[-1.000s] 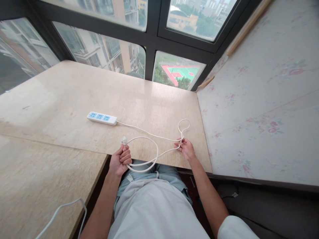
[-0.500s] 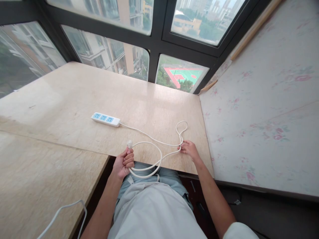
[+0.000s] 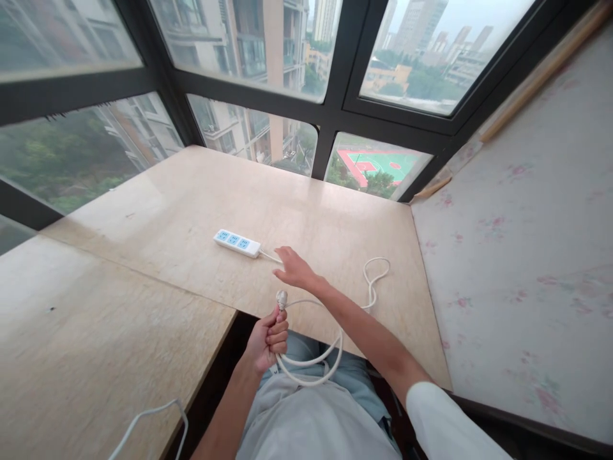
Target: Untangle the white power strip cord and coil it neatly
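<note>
My left hand (image 3: 271,338) is closed round the white power cord (image 3: 311,382), close to its plug (image 3: 281,298), which pokes up above the fist. Loops of cord hang from that hand over my lap. My right hand (image 3: 295,268) is above the tabletop with thumb and fingers apart, over the cord near the power strip (image 3: 237,243). The strip is white with blue sockets and lies flat, its cord end towards my right hand. My right forearm hides part of the cord, which comes out again in a small loop at the right.
The beige stone-like tabletop (image 3: 158,211) reaches to dark-framed windows (image 3: 325,153). At the right stands a wall with flowered paper (image 3: 502,287). Another white cable (image 3: 153,409) crosses the lower-left surface and drops over its edge. My lap is below the table's front edge.
My right hand has left the cord at the right and moved left, across to near the power strip, its fingers now apart. The left hand keeps its hold. The view has shifted.
</note>
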`<action>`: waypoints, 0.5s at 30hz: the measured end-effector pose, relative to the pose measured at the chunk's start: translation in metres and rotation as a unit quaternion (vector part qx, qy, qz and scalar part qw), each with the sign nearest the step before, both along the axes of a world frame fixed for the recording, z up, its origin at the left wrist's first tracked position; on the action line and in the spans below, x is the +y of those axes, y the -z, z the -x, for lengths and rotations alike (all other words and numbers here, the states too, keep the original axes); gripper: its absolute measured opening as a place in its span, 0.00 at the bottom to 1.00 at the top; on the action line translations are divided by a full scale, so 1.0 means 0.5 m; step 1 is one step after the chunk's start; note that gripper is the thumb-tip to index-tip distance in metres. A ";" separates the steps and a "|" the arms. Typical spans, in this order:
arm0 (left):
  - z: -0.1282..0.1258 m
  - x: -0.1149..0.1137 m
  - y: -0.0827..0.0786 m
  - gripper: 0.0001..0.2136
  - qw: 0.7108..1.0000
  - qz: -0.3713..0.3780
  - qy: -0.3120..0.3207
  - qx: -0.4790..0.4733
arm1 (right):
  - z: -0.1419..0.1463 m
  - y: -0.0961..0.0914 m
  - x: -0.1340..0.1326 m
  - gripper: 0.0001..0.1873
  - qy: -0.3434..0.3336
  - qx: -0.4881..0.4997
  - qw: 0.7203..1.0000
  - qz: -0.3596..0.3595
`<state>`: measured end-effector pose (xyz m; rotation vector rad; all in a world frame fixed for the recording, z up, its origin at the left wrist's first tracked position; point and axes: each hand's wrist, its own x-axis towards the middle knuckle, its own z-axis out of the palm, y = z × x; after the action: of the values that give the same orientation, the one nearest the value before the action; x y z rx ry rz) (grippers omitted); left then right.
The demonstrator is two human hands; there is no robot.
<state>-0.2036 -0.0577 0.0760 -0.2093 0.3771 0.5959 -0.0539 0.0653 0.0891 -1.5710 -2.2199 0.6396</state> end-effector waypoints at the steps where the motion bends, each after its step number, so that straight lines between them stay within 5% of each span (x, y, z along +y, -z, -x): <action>1: 0.000 -0.005 -0.006 0.14 1.000 -0.003 0.005 0.003 | 0.046 0.006 0.034 0.35 -0.017 -0.035 0.999 0.011; 5: 0.021 -0.024 -0.032 0.13 0.999 -0.037 0.012 0.011 | 0.176 0.034 0.131 0.51 -0.032 -0.138 0.989 0.032; 8: 0.067 -0.030 -0.042 0.12 0.997 -0.068 -0.018 0.018 | 0.205 0.049 0.170 0.45 -0.002 -0.174 0.984 0.040; 11: 0.142 -0.020 -0.042 0.12 0.994 -0.070 -0.085 0.025 | 0.181 0.049 0.201 0.29 -0.023 -0.181 0.982 0.036; 15: 0.273 0.016 -0.042 0.11 0.974 -0.101 -0.186 0.079 | 0.080 0.011 0.255 0.23 -0.034 -0.188 0.981 0.028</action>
<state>-0.3400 -0.0498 0.0968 -0.0348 0.4319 1.0203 -0.0941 0.1926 0.0835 -1.7731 -2.5542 0.4538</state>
